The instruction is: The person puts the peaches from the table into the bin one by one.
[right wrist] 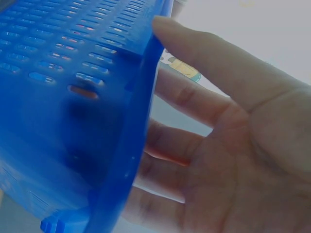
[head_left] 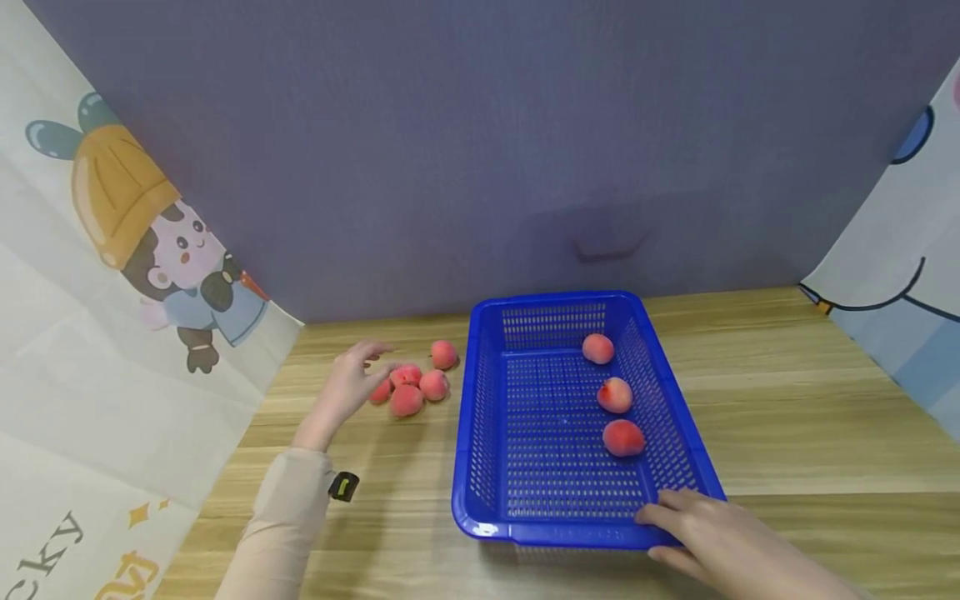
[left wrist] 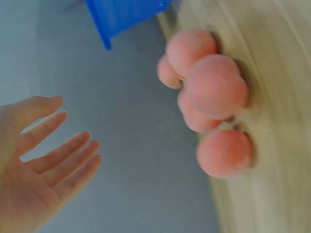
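Note:
My left hand (head_left: pixel 352 379) hovers with fingers spread just beside a cluster of several peaches on the table, including a front peach (head_left: pixel 407 400) and a back one (head_left: pixel 444 355). Nothing is in its palm; the left wrist view shows the fingers apart from the nearest peach (left wrist: pixel 224 153). To the right stands a blue plastic basket (head_left: pixel 487 531) with slotted walls. Three peaches lie inside along its right side: a far one (head_left: pixel 597 348), a middle one (head_left: pixel 615 395) and a near one (head_left: pixel 623 437). My right hand (head_left: pixel 701 529) grips the basket's near right corner, thumb outside, fingers over the rim (right wrist: pixel 138 131).
A wood-grain table (head_left: pixel 795 417) carries everything. Behind the basket rises a grey-blue panel (head_left: pixel 480 167). White sheets with cartoon prints flank it, one on the left (head_left: pixel 67 333) and one on the right (head_left: pixel 900 292). A black band device (head_left: pixel 343 487) sits on the left wrist.

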A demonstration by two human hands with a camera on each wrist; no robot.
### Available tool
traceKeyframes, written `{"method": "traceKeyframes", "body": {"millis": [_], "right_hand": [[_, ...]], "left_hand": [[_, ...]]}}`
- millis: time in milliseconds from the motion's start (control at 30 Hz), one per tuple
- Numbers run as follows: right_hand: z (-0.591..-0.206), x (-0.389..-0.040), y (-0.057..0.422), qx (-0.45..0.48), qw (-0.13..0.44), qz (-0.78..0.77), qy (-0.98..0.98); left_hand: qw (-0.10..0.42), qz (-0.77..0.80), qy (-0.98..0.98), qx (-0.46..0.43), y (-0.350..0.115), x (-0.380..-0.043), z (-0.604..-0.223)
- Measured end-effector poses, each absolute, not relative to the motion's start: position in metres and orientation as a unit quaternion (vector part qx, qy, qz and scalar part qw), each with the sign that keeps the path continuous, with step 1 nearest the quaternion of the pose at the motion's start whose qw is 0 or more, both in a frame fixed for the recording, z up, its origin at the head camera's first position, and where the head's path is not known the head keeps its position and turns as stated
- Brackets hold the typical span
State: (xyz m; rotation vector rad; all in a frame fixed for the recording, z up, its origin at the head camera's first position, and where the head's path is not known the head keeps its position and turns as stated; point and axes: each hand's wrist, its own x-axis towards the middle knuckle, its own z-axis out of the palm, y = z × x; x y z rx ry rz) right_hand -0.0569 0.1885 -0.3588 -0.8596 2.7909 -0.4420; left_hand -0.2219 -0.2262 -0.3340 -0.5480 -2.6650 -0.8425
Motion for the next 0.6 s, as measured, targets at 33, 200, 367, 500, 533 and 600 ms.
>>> {"method": "traceKeyframes", "body": {"millis": [33,200,367,500,533,600], "right_hand": [[-0.359,-0.057,0.188,-0.290,0.094,-0.149,0.941],[-0.359,-0.056,0.188,-0.290,0.090,-0.147,0.941],[-0.358,-0.057,0.188,-0.285,0.097,-0.149,0.942],[-0.358,-0.057,0.188,-0.283,0.103,-0.150,0.942],[-0.358,-0.057,0.188,-0.284,0.099,-0.149,0.942],[-0.358,-0.056,0.188,-0.288,0.091,-0.146,0.942]], "left_hand": [[0.143,-0.293,-0.927,-0.187,-0.229,-0.223,-0.336],[0.122,-0.285,-0.936,-0.166,-0.240,-0.226,-0.346],[0.103,-0.274,-0.945,-0.147,-0.248,-0.228,-0.356],[0.094,-0.268,-0.949,-0.137,-0.254,-0.231,-0.363],[0.089,-0.266,-0.950,-0.135,-0.256,-0.232,-0.365],[0.078,-0.264,-0.953,-0.129,-0.258,-0.233,-0.368]]}}
